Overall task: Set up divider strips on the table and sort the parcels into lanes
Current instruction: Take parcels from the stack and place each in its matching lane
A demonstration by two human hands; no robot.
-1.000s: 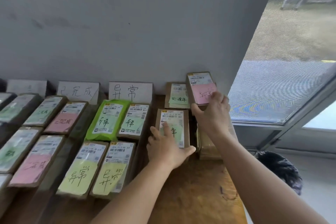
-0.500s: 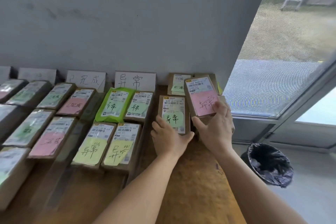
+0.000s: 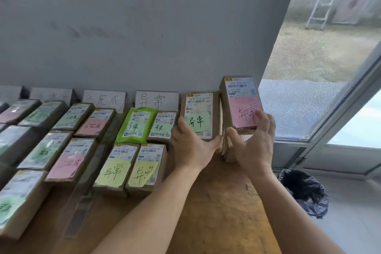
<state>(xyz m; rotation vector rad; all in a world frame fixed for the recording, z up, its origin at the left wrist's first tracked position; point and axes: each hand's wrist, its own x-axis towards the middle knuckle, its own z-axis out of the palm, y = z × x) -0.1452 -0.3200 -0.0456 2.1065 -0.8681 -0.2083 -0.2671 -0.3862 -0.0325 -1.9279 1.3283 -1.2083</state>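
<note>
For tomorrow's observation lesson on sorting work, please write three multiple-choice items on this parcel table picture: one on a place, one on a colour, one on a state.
1. Where does the bin with the black bag stand?
A. on the floor, right of the table
B. on the table
C. under the wall signs

2. What colour is the note on the parcel in the right hand?
A. yellow
B. pink
C. blue

3. What is the left hand doing?
A. hanging idle
B. gripping a parcel with a green note
C. pointing at the window

Answers:
1 A: the bin sits on the tiled floor beyond the table edge.
2 B: the right hand holds the pink-note parcel tilted up at the table's right end.
3 B: the left hand has its fingers round the lower end of the green-note parcel.
</note>
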